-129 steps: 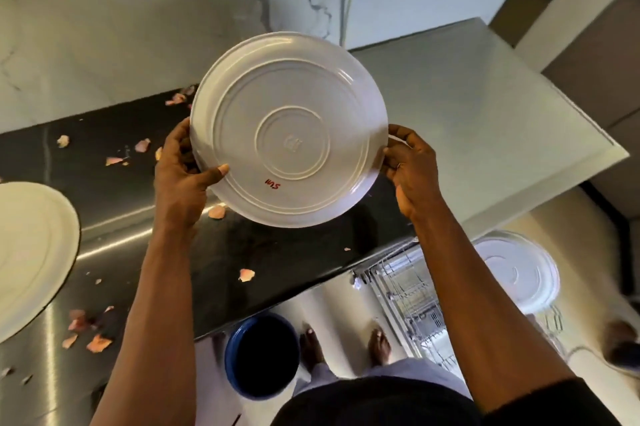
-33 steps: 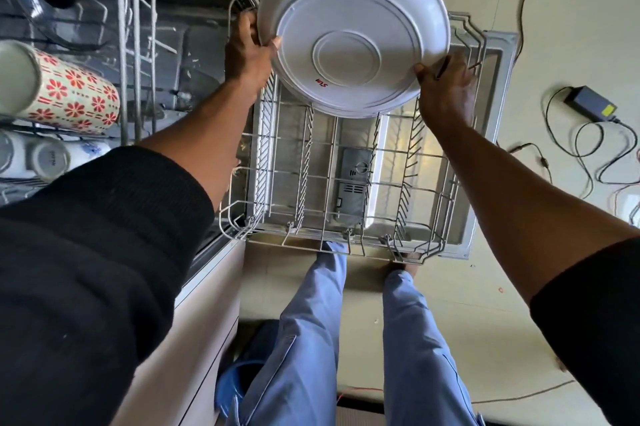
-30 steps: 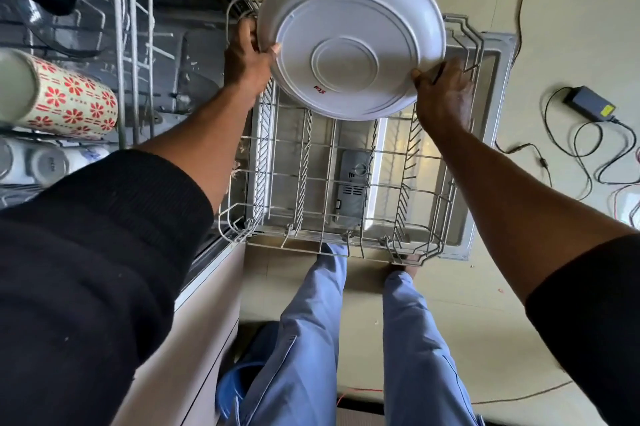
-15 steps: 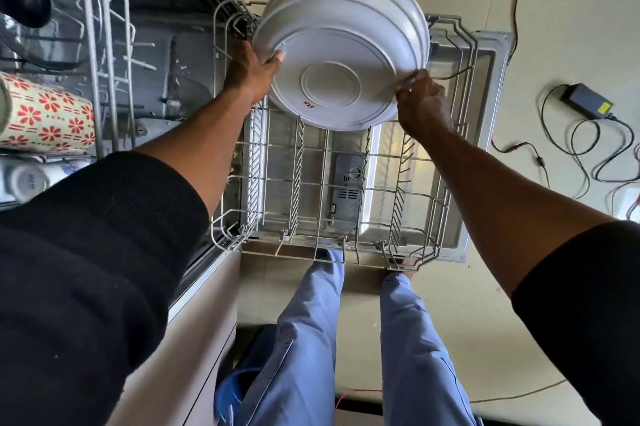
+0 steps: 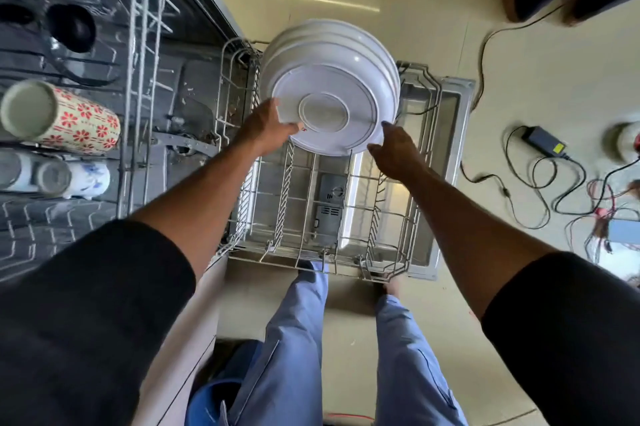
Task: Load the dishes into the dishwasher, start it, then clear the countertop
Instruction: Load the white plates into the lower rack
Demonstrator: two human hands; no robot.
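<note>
A white plate [image 5: 332, 107] stands on edge in the lower dishwasher rack [image 5: 311, 252], its underside facing me. It leans against two other white plates [image 5: 349, 34] slotted behind it. My left hand [image 5: 266, 127] grips the plate's lower left rim, thumb and forefinger on its underside. My right hand [image 5: 393, 148] is at the lower right rim, with fingers spread and only the fingertips touching the edge.
The upper rack [image 5: 138, 79] at left holds a floral mug [image 5: 59, 117], a blue-and-white cup [image 5: 69, 176] and a dark bowl [image 5: 71, 27]. A blue bucket [image 5: 211, 401] sits by my legs. Cables and a power adapter [image 5: 543, 141] lie on the floor at right.
The plate came from over the countertop down to the dishwasher and has dropped into the rack against the other plates. My right hand has loosened from its rim.
</note>
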